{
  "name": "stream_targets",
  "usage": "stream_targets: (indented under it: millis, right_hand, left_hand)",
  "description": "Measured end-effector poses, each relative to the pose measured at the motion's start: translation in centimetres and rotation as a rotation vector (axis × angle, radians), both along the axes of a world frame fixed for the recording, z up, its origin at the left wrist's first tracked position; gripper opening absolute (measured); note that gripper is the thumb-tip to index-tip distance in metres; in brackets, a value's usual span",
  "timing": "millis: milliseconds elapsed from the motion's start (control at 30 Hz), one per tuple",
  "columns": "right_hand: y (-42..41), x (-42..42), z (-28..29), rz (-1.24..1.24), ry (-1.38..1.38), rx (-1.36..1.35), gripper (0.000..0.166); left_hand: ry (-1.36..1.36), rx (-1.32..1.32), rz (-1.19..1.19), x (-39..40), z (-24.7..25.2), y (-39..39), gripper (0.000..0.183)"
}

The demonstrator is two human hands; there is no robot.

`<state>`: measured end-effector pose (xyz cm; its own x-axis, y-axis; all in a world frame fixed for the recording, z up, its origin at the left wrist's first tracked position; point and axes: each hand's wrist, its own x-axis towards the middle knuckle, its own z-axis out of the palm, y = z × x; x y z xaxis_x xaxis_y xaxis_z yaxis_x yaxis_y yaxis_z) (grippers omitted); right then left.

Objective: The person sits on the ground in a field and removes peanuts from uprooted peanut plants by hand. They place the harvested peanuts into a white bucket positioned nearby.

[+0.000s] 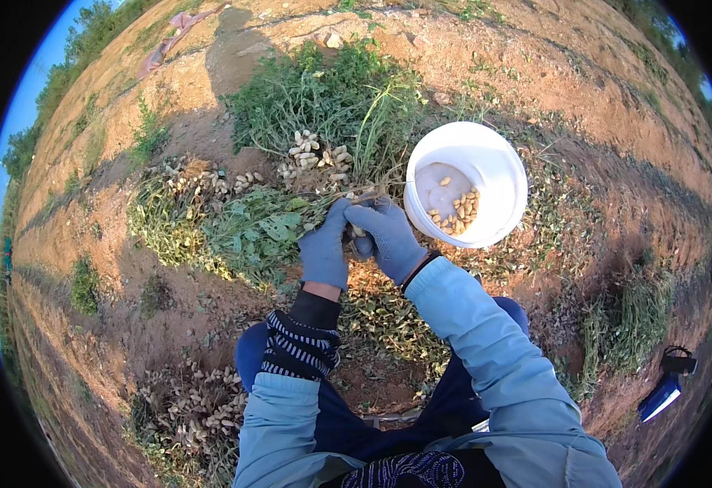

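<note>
Grey work gloves cover both hands, which meet in front of me at the root end of a pulled peanut plant (258,227). My left hand (325,247) is closed around its stems, with the leafy tops trailing off to the left. My right hand (388,235) curls against the left, and pale peanut pods show between the fingers; how firmly it grips them is hidden. Just right of the hands, a white plastic bucket (416,204) tilts towards me. Loose peanut pods (461,213) are gathered low inside it.
Beyond my hands lies a green heap of peanut plants (319,100) with pod clusters (310,152) at its near side. More uprooted plants with pods (200,402) lie at lower left. Wilted vines (630,320) and a blue-and-white object (661,396) are on the soil at right.
</note>
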<state>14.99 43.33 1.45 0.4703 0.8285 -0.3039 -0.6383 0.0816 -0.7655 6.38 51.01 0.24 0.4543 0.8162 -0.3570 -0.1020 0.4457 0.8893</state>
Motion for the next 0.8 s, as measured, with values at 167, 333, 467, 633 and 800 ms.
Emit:
stream_targets:
  millis: [167, 333, 467, 633, 800]
  right_hand:
    - [-0.3, 0.1, 0.8, -0.105, -0.042, -0.035, 0.024]
    - [0.0, -1.2, 1.7, -0.212, -0.078, -0.015, 0.024]
    - [-1.5, -0.4, 2.1, -0.081, -0.108, 0.000, 0.021]
    - [-2.1, 3.1, 1.8, -0.382, -0.672, -0.065, 0.018]
    - [-5.2, 8.4, 3.1, -0.436, -1.496, -0.779, 0.031]
  left_hand:
    - [-0.006, -0.074, 0.074, 1.2, 1.7, -1.5, 0.024]
    - [-0.030, 0.026, 0.183, 1.6, -0.8, -0.7, 0.026]
    - [-0.386, -0.391, -0.101, 0.1, -1.0, 1.4, 0.024]
    - [-0.438, -0.404, -0.017, 1.3, 2.2, -0.5, 0.030]
    - [-0.509, -0.323, -0.131, 0.7, 1.0, 0.6, 0.044]
